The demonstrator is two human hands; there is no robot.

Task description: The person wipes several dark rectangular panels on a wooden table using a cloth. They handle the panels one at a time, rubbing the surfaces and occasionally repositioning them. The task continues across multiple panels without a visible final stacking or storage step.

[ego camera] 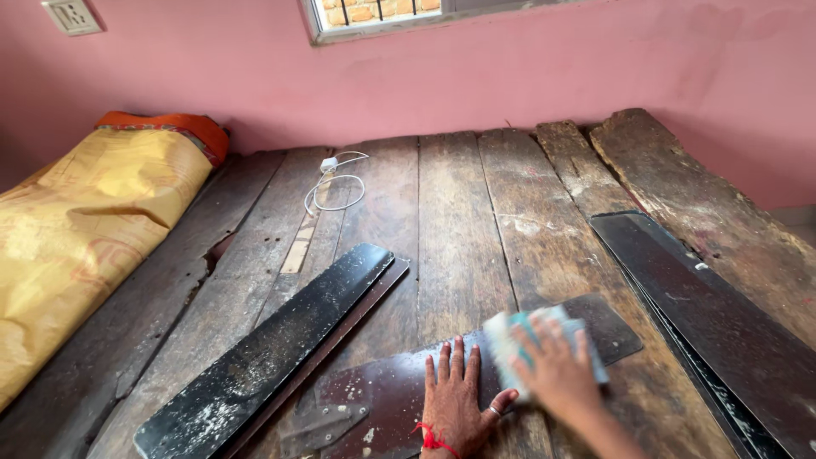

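Note:
A dark brown fan blade (599,323) lies flat on the wooden plank platform (459,212) near the bottom edge. My left hand (455,395) presses flat on this blade, fingers spread, with a red thread at the wrist and a ring on the thumb. My right hand (557,370) is blurred and grips a pale blue-white cloth (510,336) against the blade's upper surface.
Two stacked dusty black blades (272,348) lie to the left. More dark blades (705,314) lie at the right. A white charger cable (334,183) sits further back. A yellow covered bundle (85,221) lies far left, below a pink wall (527,76).

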